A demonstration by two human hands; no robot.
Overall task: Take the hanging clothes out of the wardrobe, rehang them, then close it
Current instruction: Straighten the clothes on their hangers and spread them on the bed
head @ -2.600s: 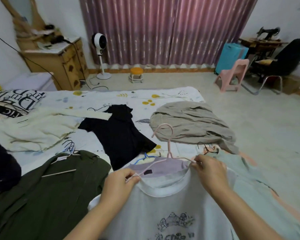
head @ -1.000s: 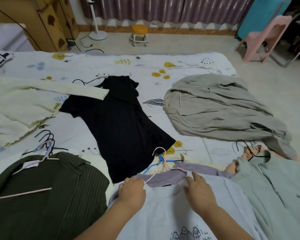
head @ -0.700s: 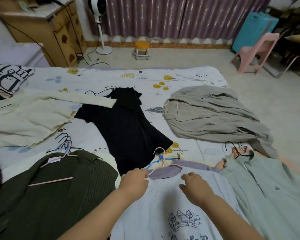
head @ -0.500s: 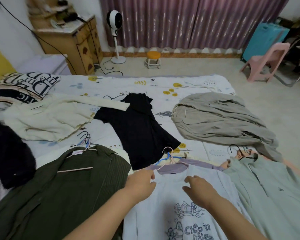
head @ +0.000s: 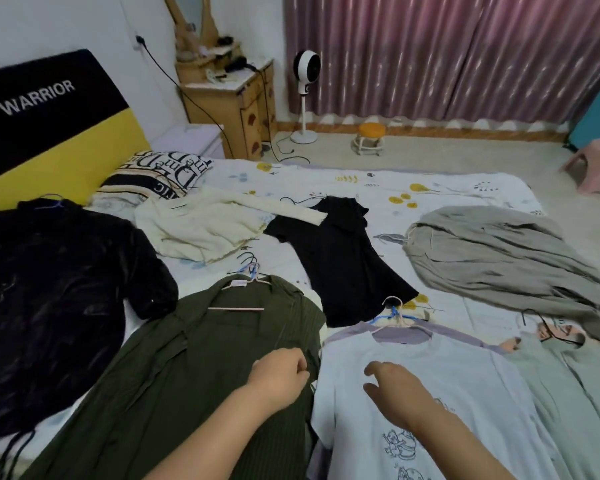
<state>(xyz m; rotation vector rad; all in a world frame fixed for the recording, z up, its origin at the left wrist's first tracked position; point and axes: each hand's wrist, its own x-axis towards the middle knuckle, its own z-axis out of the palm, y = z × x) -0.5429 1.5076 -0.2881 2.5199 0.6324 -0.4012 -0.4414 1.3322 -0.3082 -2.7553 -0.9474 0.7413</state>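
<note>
A white cartoon-print T-shirt [head: 440,382] lies flat on the bed on a pink hanger [head: 397,322], over a lilac garment and a blue hanger. My right hand [head: 395,386] hovers over its chest, fingers relaxed, holding nothing. My left hand [head: 279,375] is curled, empty, above the edge of a dark green striped shirt [head: 205,368] on its own pink hanger [head: 243,285]. Around them lie a black top [head: 340,258], a grey jacket [head: 499,258], a pale green shirt [head: 575,382], a cream sweater [head: 201,226] and a black velvet garment [head: 49,289].
The bed's printed sheet [head: 430,188] ends at a bare floor on the right. A wooden dresser [head: 232,98], a standing fan [head: 305,67], a small orange stool [head: 369,136] and a pink chair [head: 596,168] stand beyond. A black-and-yellow headboard [head: 49,126] is on the left.
Both hands let go of the T-shirt's hanger after laying it on the bed and drew back toward me. The view swung left and up.
</note>
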